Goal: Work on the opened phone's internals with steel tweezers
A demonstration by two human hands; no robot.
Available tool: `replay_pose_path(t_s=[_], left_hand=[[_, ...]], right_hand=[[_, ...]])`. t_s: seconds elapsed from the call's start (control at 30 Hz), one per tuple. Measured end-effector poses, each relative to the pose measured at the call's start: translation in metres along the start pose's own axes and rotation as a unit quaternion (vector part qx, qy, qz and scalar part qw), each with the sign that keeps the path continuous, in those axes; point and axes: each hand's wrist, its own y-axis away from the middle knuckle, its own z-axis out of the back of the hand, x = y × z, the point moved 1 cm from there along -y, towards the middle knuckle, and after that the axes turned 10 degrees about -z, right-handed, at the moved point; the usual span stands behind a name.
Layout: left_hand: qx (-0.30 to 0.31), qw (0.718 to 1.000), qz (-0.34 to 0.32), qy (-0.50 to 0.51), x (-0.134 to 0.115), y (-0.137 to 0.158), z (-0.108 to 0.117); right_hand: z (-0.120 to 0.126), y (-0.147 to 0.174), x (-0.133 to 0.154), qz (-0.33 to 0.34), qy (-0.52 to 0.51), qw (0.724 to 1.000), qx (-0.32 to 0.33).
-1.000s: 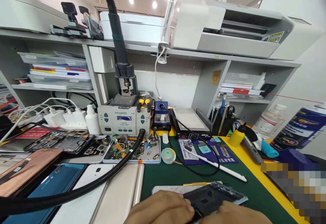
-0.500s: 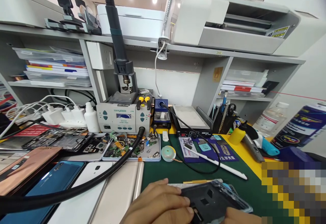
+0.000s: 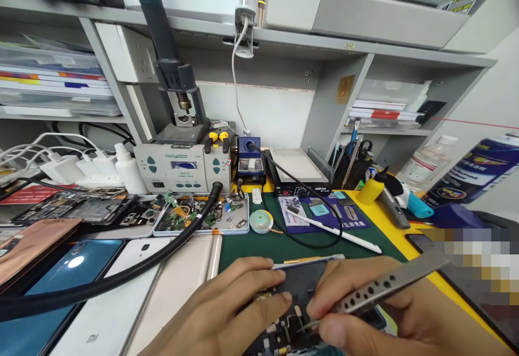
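An opened phone (image 3: 298, 304) with its dark inner boards exposed lies on the green mat (image 3: 259, 248) near the front edge. My left hand (image 3: 221, 313) rests on its left side, fingers spread over the frame and holding it down. My right hand (image 3: 373, 313) grips metal tweezers (image 3: 385, 286) with a perforated handle. Their tips touch the phone's inside between my two hands. The lower part of the phone is hidden by my hands.
Several phones (image 3: 81, 269) lie at the left under a thick black hose (image 3: 133, 275). Behind stand a rework station (image 3: 182, 167), a parts tray (image 3: 203, 218), a solder iron stand (image 3: 249, 164), a white stylus (image 3: 336, 232), a yellow bottle (image 3: 371, 191) and a spray can (image 3: 474, 172).
The view has tilted down and closer. My right hand has come up over the phone with tweezers now visible in it. The phone's inner boards now face up between my hands.
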Motion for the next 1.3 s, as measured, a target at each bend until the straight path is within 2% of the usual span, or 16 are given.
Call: replay_pose_path(t_s=[0.13,0.23,0.33,0.5,0.63,0.77,0.93,1.0,1.13,1.3], left_hand=[[0.092,0.995,0.041,-0.010,-0.003,0.005,0.007],[0.089,0.995,0.038,0.004,-0.003,0.005,0.010],[0.088,0.996,0.024,-0.014,0.000,0.005,0.009],[0.105,0.991,0.041,-0.078,0.003,0.010,0.005],[0.106,0.989,0.064,-0.078,0.002,0.014,0.002],[0.092,0.992,0.062,-0.064,0.001,0.016,-0.002],[0.127,0.987,0.061,-0.083,0.000,0.019,0.002],[0.138,0.986,0.074,-0.054,-0.001,0.015,0.008],[0.102,0.989,0.103,0.011,-0.007,0.010,0.014],[0.017,0.989,0.144,-0.038,-0.018,0.026,-0.004]], right_hand=[[-0.005,-0.001,-0.002,-0.093,-0.015,0.993,0.073],[-0.009,-0.001,-0.002,-0.132,-0.024,0.987,0.093],[-0.012,-0.002,-0.003,-0.143,-0.034,0.984,0.104],[-0.018,-0.005,-0.008,-0.107,-0.014,0.991,0.079],[-0.024,-0.004,-0.015,-0.096,0.039,0.994,0.016],[-0.032,-0.002,-0.018,-0.072,0.055,0.996,-0.003],[-0.034,-0.012,-0.007,-0.012,0.022,0.999,-0.039],[-0.033,-0.017,-0.001,0.000,0.019,0.999,-0.051],[-0.030,-0.020,0.005,0.017,0.029,0.998,-0.058],[-0.024,-0.008,-0.002,0.041,0.052,0.997,-0.042]])
